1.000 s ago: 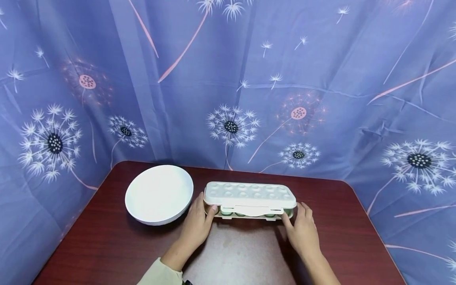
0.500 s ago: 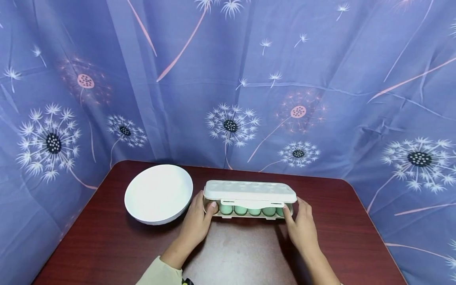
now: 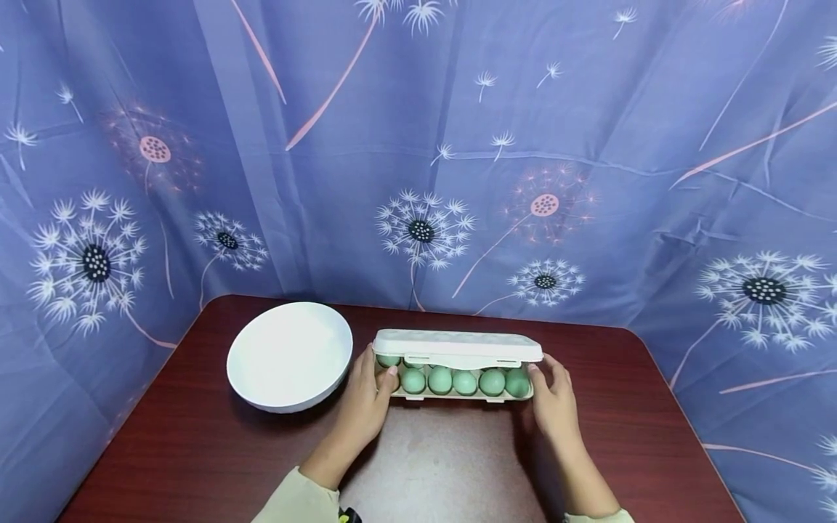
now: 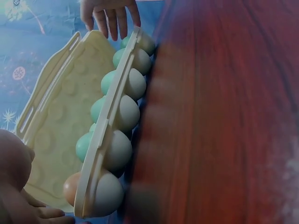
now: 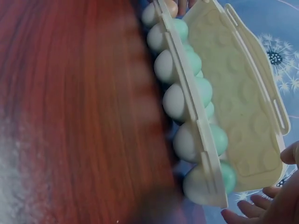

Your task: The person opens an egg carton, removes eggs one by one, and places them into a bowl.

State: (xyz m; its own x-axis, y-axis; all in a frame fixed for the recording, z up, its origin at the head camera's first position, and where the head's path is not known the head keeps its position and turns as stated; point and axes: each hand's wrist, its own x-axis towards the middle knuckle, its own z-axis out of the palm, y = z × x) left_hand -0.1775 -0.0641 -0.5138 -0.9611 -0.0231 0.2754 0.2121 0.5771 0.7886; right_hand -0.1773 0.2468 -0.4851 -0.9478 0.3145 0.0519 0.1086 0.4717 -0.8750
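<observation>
An egg carton (image 3: 458, 341) lies on the table with its pale lid (image 5: 243, 102) partly raised. Several green eggs (image 3: 440, 380) sit in its cups, and one brown egg (image 4: 71, 187) is at the left end. My left hand (image 3: 361, 407) is at that end, its thumb in front of the brown egg in the head view. My right hand (image 3: 556, 410) is at the other end, thumb near the lid's corner, fingers extended behind. Neither hand's fingers curl around the carton. The back eggs are mostly hidden under the lid.
A large white bowl (image 3: 290, 356) stands left of the carton, close to my left hand. The dark red table (image 3: 628, 407) ends at the back against a blue curtain (image 3: 327, 218) with a dandelion print.
The carton's lid has tilted up and back, bringing the front row of eggs into view. My right thumb has moved off the front edge toward the right end; my left hand barely moved.
</observation>
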